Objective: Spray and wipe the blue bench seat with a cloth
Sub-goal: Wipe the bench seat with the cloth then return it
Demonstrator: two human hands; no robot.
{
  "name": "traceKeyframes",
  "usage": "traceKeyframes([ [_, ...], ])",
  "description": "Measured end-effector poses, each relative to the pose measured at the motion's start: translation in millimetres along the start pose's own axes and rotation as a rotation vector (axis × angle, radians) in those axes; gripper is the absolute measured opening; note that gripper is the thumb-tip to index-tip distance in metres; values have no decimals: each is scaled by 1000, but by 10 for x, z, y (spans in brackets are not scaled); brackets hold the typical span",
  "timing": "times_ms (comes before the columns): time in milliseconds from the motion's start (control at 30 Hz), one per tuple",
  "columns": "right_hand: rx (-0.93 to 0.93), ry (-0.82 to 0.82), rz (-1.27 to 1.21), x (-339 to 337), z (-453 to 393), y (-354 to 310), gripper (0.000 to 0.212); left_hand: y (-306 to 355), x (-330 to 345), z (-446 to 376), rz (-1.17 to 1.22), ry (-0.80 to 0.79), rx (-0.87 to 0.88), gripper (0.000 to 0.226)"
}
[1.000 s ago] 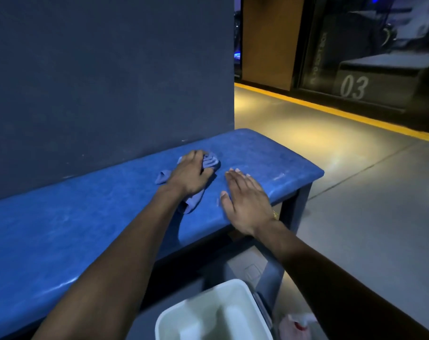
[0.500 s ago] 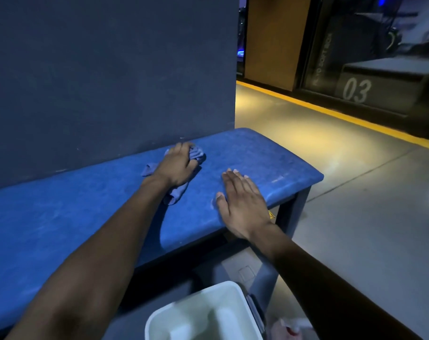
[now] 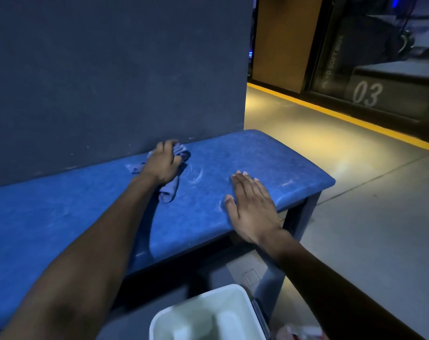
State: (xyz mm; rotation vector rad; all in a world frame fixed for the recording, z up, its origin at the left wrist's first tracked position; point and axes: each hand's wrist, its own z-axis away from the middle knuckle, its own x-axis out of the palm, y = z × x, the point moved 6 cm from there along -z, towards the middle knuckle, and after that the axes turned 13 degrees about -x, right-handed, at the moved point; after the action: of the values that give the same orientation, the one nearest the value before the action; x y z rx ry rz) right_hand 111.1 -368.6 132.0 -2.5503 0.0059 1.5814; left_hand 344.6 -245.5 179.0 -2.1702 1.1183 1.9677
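blue cloth (image 3: 170, 190) against seat's (image 3: 270, 155) rear edge

Both bare forearms reach forward from the near edge. The left arm stretches long and nearly straight toward the far side, its left hand (image 3: 162, 163) palm down with fingers curled in a closed grip on a bunched cloth (image 3: 170, 190); the fingertips are hidden, probably tucked under. The right hand (image 3: 254, 208) lies flat, nearer and to the right, fingers straight and together, thumb spread leftward, wrist bent slightly back.
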Motion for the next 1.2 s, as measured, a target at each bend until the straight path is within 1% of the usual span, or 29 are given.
traceKeyframes([
  [33, -4, -3, 3, 6, -1, 1, 77, 135, 80, -4, 3, -5, 31, 56],
  [67, -7, -4, 6, 10, -2, 1, 77, 272, 130, 50, 2, -32, 97, 54],
  [133, -5, -3, 15, 16, 1, 9, 76, 453, 153, 310, 14, -140, 276, 47],
  [200, -2, 6, 29, 3, 0, 4, 75, 457, 38, 728, 25, -213, 451, 41],
  [267, -6, -2, 36, -4, 10, -11, 75, 345, -95, 1017, 48, -246, 556, 40],
  [333, -2, -5, 30, -2, 17, -12, 75, 183, -179, 920, 31, -249, 515, 39],
  [367, 0, -3, 32, -2, 18, -8, 75, 111, -180, 762, 7, -227, 467, 43],
  [400, 1, 1, 34, 2, 20, -11, 74, 44, -155, 557, -11, -194, 407, 51],
  [467, -1, 5, 32, -1, 13, -12, 72, -34, -66, 131, 14, -147, 207, 66],
  [500, 0, 2, 28, -2, 12, -8, 72, -26, 1, -27, 15, -124, 106, 66],
  [533, 2, -3, 23, -2, 12, -4, 72, 14, 73, -121, 16, -102, 54, 64],
  [567, 1, -6, 19, -1, 9, -7, 72, 94, 112, -126, 21, -97, 65, 62],
  [600, 0, -9, 18, 1, 8, -8, 72, 195, 126, -56, 25, -118, 117, 62],
  [700, 1, -13, 16, 1, 5, -11, 72, 406, 59, 513, 79, -257, 368, 48],
  [767, 7, -18, 20, 3, 11, -5, 72, 381, -33, 1002, 109, -311, 519, 48],
  [833, 8, -26, 25, 15, 13, -1, 73, 221, -153, 1202, 136, -343, 579, 50],
  [867, 10, -27, 24, 19, 16, -2, 74, 113, -213, 1145, 131, -333, 563, 50],
  [967, 12, -21, 18, 21, 20, -11, 74, -178, -295, 593, 65, -202, 442, 44],
  [1067, 14, -11, 11, 19, 16, 7, 75, -193, -149, 27, -51, -150, 260, 60],
  [1133, 6, -10, 11, 27, 10, 6, 76, -48, 0, -155, -55, -144, 225, 61],
  [1200, 3, -5, 13, 23, 6, -5, 76, 198, 72, -84, -16, -187, 281, 57],
])
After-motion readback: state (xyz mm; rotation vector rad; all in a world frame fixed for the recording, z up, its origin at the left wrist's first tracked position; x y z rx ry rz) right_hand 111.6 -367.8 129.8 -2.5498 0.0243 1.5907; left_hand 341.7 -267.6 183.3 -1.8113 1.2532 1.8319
